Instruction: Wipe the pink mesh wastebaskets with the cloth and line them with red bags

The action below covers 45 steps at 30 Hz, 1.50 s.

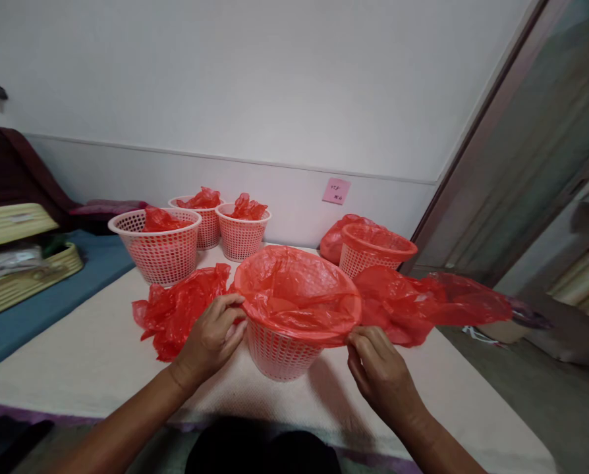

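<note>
Pale surface [101, 355], white wall [255, 85] behind; left hand [215, 334], right hand [381, 362] pinching red bag [299, 280] closely.

Likely home room: maroon fabric [12, 161], cloth-covered table [97, 349] (white wall [265, 85] behind).

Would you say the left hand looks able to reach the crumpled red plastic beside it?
Probably yes: nothing visible separates the left hand from the crumpled red plastic, though that hand holds the basket's lined rim.

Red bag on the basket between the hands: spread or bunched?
Spread: the red bag lines the basket and overlaps its rim; left hand and right hand pinch its edge.
</note>
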Each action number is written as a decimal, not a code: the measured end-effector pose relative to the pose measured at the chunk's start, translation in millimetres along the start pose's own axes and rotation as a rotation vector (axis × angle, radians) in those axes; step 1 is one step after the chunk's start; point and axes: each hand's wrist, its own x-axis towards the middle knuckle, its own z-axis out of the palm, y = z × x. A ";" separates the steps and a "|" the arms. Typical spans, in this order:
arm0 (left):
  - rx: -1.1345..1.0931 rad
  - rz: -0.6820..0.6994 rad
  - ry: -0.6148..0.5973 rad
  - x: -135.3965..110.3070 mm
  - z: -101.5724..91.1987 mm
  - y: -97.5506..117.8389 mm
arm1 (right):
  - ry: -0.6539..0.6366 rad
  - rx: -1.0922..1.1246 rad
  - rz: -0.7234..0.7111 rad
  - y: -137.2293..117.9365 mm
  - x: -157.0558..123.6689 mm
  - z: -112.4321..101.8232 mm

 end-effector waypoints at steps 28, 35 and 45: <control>-1.548 -1.341 0.412 9.5 35.3 99.5 | 0.044 -0.073 -0.157 -56.6 46.1 8.7; -1.640 -1.341 0.432 10.3 39.2 102.4 | 0.028 -0.015 -0.174 -61.8 47.7 6.0; -1.704 -1.339 0.501 17.4 41.4 82.3 | -0.012 0.022 -0.208 -61.3 43.1 9.5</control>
